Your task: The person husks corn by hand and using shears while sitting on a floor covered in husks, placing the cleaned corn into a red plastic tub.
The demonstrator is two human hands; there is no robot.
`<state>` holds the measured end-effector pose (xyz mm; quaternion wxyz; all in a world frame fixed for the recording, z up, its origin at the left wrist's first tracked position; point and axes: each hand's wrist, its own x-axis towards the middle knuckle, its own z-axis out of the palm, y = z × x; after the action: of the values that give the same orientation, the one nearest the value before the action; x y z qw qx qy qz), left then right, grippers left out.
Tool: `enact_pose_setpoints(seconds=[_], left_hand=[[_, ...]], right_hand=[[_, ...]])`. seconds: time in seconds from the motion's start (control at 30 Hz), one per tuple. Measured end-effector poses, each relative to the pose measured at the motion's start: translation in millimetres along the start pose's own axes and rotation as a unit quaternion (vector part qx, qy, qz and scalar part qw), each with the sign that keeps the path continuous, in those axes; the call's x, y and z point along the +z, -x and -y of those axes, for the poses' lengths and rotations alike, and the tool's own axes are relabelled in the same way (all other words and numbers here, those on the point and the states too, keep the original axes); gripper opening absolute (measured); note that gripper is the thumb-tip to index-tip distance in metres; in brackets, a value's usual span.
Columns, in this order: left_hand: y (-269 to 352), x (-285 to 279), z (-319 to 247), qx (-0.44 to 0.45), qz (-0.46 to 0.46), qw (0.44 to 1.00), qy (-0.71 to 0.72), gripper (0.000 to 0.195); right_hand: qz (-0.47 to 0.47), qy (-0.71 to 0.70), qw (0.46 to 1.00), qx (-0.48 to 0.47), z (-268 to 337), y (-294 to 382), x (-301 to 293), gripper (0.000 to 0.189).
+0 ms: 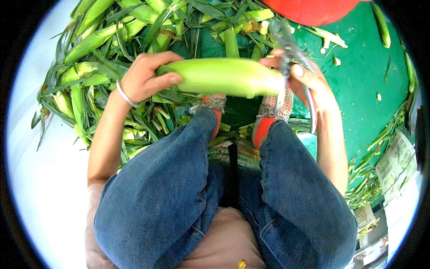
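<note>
An ear of corn in its green husk (pixel 218 76) lies sideways in the air above my shoes, blurred by motion. My left hand (pixel 151 75) grips its leafy tip end, thumb on the near side. In my right hand (pixel 309 80) is a pair of grey cutting shears (pixel 291 50), also blurred. The shears cross the pale stalk end of the ear. Whether their blades touch or cut the stalk, I cannot tell. Fingertips of my right hand are close to that end of the husk.
A large heap of unhusked corn and loose leaves (pixel 90 43) spreads at the left and front. A red rounded container (pixel 312 10) stands at the top. Cut stalk pieces (pixel 337 61) lie on the green floor (pixel 362 84). A pale slatted crate (pixel 396 164) is at far right.
</note>
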<state>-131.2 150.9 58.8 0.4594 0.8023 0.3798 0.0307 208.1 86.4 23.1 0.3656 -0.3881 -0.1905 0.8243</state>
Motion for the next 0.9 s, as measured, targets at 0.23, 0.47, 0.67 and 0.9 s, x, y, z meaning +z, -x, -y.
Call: enact_pose_setpoints(seconds=[0.23, 0.47, 0.67, 0.9], left_hand=[[-43.7, -3.5, -21.5, 0.025, -0.177, 0.934, -0.309, 0.043], [-60.2, 95.9, -14.8, -0.266, -0.138, 0.642, 0.705, 0.047], [-58.8, 73.9, -11.9, -0.231, -0.103, 0.882, 0.398, 0.048], [-71.1, 50.8, -1.1, -0.148, 0.061, 0.976, 0.149, 0.055]], right_hand=[[-0.012, 0.049, 0.998, 0.023, -27.8, -18.0, 22.4, 0.057], [0.004, 0.288, 0.957, -0.024, -51.5, -8.6, 47.5, 0.062], [-0.031, 0.503, 0.861, -0.077, -20.8, -12.2, 33.1, 0.055], [-0.073, 0.531, 0.839, -0.093, -33.4, -17.0, 49.1, 0.029]])
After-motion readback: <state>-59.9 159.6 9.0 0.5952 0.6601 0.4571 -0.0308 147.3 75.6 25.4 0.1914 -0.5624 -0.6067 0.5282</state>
